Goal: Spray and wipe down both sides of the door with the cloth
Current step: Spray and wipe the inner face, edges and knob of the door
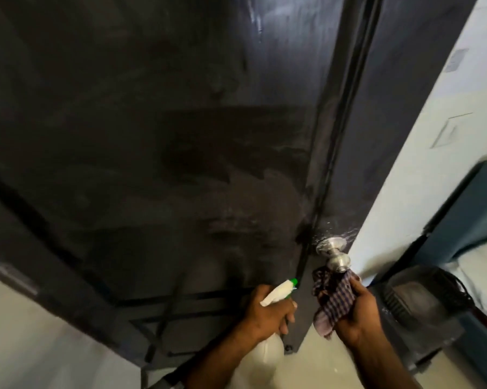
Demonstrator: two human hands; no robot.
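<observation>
Here, the left hand (267,311) is wrapped around the neck of a white spray bottle (276,297), fingers curled tight over the trigger. The bottle's long axis runs from its pale body, low and near by the wrist, up and to the right, so the green nozzle tip (378,281) points at the lower part of the door, close to its edge. Just to the right, the right hand (356,313) is clenched on a bunched checked cloth (333,300), thumb on top and fingers closed underneath. The cloth hangs in folds from the fist, and its upper end is pressed against the near side of the silver door knob (339,261). The knob sticks out toward the viewer from a round metal plate (330,244) on the dark door (166,136). The two hands are near each other but apart.

The door fills most of the view, its surface blotched with darker wet-looking patches and pale streaks, with fine droplets around the knob plate. A vertical seam (346,108) runs up from near the knob. To the right stands a pale wall (421,136), and low on the far right sits a dark rounded object, blurred.
</observation>
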